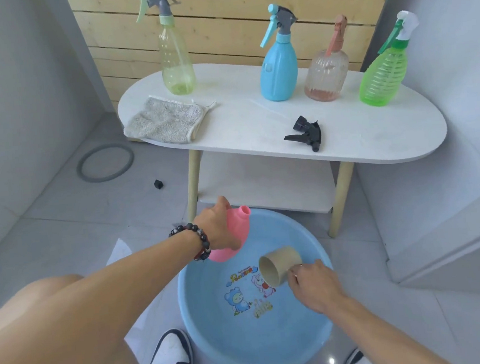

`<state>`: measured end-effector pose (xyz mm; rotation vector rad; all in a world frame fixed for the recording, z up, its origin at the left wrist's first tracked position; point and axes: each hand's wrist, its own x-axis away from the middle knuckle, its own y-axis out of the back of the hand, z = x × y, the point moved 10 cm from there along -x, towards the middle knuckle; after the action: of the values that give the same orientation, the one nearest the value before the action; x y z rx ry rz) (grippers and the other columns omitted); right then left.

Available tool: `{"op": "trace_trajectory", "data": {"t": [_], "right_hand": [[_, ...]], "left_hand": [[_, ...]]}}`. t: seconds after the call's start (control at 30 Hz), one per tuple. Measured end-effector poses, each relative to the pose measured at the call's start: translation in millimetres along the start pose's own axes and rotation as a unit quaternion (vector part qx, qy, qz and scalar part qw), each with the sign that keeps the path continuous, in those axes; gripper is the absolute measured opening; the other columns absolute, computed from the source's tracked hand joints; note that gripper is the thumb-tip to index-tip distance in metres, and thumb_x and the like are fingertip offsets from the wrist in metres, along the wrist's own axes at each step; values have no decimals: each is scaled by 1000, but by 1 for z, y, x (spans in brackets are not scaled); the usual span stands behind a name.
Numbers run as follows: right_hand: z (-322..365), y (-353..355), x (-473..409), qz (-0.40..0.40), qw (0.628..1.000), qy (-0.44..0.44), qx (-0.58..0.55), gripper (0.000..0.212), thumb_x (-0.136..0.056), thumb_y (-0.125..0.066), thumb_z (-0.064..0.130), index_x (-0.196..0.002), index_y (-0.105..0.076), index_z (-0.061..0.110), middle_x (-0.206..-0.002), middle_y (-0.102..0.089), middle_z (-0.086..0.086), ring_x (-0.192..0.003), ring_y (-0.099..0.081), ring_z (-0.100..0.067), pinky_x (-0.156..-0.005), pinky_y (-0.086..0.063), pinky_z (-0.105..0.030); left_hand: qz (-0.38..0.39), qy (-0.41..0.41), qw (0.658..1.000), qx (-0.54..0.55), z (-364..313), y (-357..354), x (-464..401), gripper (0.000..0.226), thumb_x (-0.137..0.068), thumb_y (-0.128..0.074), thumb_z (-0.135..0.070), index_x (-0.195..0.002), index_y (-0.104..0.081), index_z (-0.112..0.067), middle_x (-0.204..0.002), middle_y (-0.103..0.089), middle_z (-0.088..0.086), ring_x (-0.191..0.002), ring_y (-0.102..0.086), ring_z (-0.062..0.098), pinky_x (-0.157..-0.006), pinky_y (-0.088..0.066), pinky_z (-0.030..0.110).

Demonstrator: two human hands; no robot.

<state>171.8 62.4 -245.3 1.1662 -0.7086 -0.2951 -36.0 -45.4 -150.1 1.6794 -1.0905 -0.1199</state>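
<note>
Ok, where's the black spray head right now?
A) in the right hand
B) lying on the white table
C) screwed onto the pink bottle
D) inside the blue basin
B: the black spray head lies loose on the white table; the pink bottle in the left hand has a bare neck, and the right hand holds a beige cup.

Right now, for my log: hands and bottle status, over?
Left hand grips pink bottle, uncapped. Right hand holds beige cup, tipped over blue basin. Nothing between cup and bottle.

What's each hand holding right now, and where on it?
Left hand grips the pink bottle round its body; right hand holds the cup at its base end.
</note>
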Motion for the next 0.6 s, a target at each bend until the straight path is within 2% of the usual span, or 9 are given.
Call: {"op": "trace_trajectory", "data": {"t": [0.07, 0.13, 0.2, 0.3, 0.37, 0.4, 0.47, 0.5, 0.6], "right_hand": [[-2, -32, -3, 10, 996, -29, 89, 9, -69, -78, 14, -73, -70, 16, -68, -65, -5, -69, -59, -32, -56, -46, -38], [-15, -67, -13, 48, 996, -50, 56, 28, -46, -73, -5, -65, -70, 15, -57, -59, -4, -55, -52, -28, -48, -38, -33], [-22, -81, -17, 28, 996, -55, 61, 34, -40, -72, -12, -64, -69, 12, -57, -58, -7, -55, -53, -29, -49, -38, -33], [-39, -109, -24, 61, 993, -94, 21, 34, -38, -88, -6, -64, -70, 6, -57, -59, -12, -53, -54, -31, -49, -41, -34], [-33, -126, -21, 112, 989, -89, 41, 36, -45, -97, 9, -73, -74, 7, -63, -64, -14, -55, -58, -33, -50, -45, -35], [-22, -127, -14, 129, 984, -71, 97, 32, -61, -92, 18, -87, -75, 10, -75, -69, -13, -65, -63, -34, -56, -48, -36], [7, -118, -7, 76, 985, -3, 153, 26, -96, -59, 19, -121, -65, 15, -111, -69, -8, -100, -64, -30, -80, -50, -38], [18, -108, -6, 35, 989, 26, 139, 30, -101, -47, 16, -129, -59, 17, -121, -66, -5, -111, -60, -29, -89, -48, -35], [29, -97, -2, 59, 995, 22, 72, 30, -107, -36, 16, -127, -58, 18, -128, -64, -3, -120, -58, -31, -96, -46, -38]], "left_hand": [[2, -9, 1000, 2, 1, 0, 0, 81, -72, -83, -24, -136, -34, -17, -107, -51, 2, -95, -60, 25, -69, -57, 34], [2, -18, 1000, 7, 2, 1, 1, 80, -73, -82, -24, -136, -34, -17, -109, -50, 3, -96, -58, 25, -66, -52, 31], [-2, -23, 1000, 9, 3, 1, 2, 78, -73, -82, -24, -134, -34, -17, -111, -52, 3, -97, -59, 25, -62, -48, 29], [-5, -24, 1000, 4, 4, 0, 2, 78, -72, -83, -25, -132, -34, -18, -110, -54, 3, -97, -59, 25, -59, -45, 26], [-6, -25, 1000, 0, 4, 1, 2, 78, -71, -83, -24, -132, -34, -17, -112, -56, 5, -95, -58, 26, -60, -47, 28], [-7, -28, 1000, -3, 3, 2, 2, 79, -71, -84, -23, -132, -35, -16, -114, -57, 7, -95, -58, 26, -61, -48, 29], [-8, -32, 999, -8, 2, 4, 1, 79, -70, -84, -23, -132, -35, -16, -116, -57, 8, -97, -59, 27, -62, -50, 31], [-9, -34, 999, -10, 0, 4, 1, 79, -70, -83, -23, -132, -35, -16, -116, -57, 8, -97, -59, 27, -62, -50, 31], [-11, -43, 999, -10, -4, 5, 0, 79, -71, -83, -22, -133, -35, -15, -116, -56, 9, -95, -59, 27, -63, -50, 31]]}}
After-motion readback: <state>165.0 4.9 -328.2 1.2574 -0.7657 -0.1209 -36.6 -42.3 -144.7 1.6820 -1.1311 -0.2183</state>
